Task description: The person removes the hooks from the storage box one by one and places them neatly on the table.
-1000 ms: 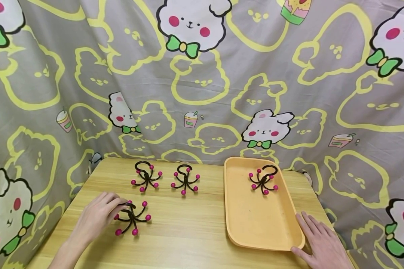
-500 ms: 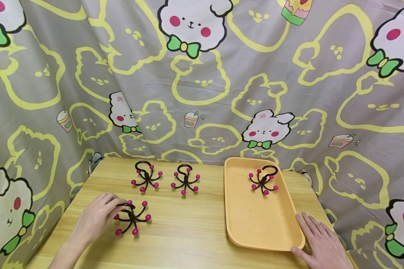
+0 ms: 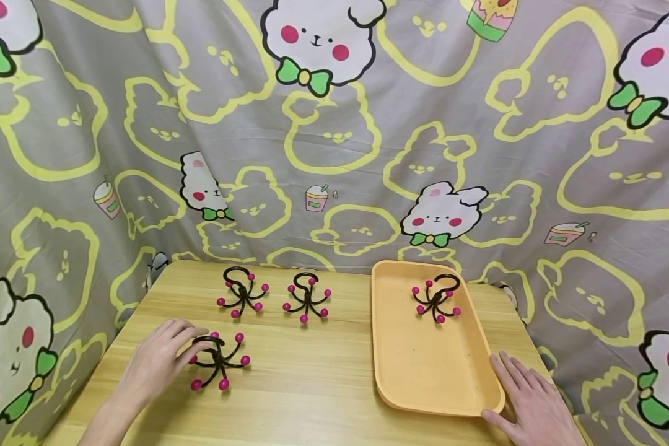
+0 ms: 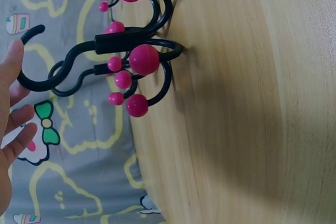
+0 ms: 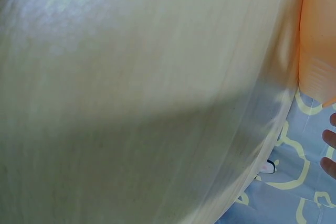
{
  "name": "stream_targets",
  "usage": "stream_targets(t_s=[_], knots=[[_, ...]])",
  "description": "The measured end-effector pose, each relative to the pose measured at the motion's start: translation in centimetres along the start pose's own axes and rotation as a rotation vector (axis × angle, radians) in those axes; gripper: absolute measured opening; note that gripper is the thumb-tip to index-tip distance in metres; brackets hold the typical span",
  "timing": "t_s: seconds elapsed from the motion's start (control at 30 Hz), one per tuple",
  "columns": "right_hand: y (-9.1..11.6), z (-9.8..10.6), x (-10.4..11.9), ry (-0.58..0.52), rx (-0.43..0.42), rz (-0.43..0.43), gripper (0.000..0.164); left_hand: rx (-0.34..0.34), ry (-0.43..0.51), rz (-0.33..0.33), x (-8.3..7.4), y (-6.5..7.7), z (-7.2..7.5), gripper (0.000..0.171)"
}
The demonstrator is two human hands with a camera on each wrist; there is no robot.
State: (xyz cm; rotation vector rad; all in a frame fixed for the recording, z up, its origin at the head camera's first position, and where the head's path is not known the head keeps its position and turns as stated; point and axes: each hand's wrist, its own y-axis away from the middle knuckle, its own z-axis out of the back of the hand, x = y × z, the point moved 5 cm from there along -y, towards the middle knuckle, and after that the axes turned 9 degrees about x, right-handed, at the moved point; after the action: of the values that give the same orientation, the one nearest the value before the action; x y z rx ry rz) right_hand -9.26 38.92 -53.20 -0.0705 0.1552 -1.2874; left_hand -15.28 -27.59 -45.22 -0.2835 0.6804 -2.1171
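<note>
A black multi-arm hanger hook [image 3: 218,358] with pink ball tips stands on its curved arms on the table, its top hook upward. My left hand [image 3: 158,356] is at that top hook, thumb and index finger parted on either side of it. In the left wrist view the thumb [image 4: 11,62] overlaps the hook's curve and the other fingers are spread. My right hand [image 3: 535,396] lies with straight fingers along the right side of an orange tray [image 3: 418,371], the thumb at its near corner. Another hanger hook [image 3: 436,300] stands inside the tray toward the back.
Two more hanger hooks of the same kind, a left one [image 3: 242,296] and a middle one [image 3: 307,300], stand in a row near the back edge of the wooden table [image 3: 301,396]. A patterned curtain [image 3: 334,155] hangs behind and on both sides.
My left thumb and index finger have parted slightly, uncovering more of the top hook. The hanger hooks, the tray and my right hand have stayed in place.
</note>
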Motion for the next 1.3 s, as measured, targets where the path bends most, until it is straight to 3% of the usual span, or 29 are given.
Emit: stream_targets(t_s=[0.3,0.6,0.73,0.93,1.13,1.3], knots=[[0.0,0.0,0.0,0.007,-0.009,0.007,0.107,0.004,-0.004,0.029,-0.5,-0.7,0.9,0.054],[-0.1,0.1,0.1,0.016,-0.013,0.013,0.106,-0.034,-0.003,-0.034,-3.1,-4.0,1.8,0.058],[0.0,0.1,0.1,0.011,-0.017,0.012,0.107,-0.022,0.032,-0.064,-4.7,-5.7,0.7,0.055],[0.0,0.1,-0.1,0.027,-0.026,0.027,0.11,-0.005,0.098,-0.116,-7.1,-8.2,-1.4,0.033],[-0.1,0.1,-0.1,0.028,-0.048,0.043,0.11,-0.024,0.133,-0.184,-9.5,-10.5,-3.6,0.033],[-0.1,0.1,-0.1,0.031,-0.03,0.03,0.109,0.012,0.16,-0.199,-11.6,-12.4,-5.2,0.035]])
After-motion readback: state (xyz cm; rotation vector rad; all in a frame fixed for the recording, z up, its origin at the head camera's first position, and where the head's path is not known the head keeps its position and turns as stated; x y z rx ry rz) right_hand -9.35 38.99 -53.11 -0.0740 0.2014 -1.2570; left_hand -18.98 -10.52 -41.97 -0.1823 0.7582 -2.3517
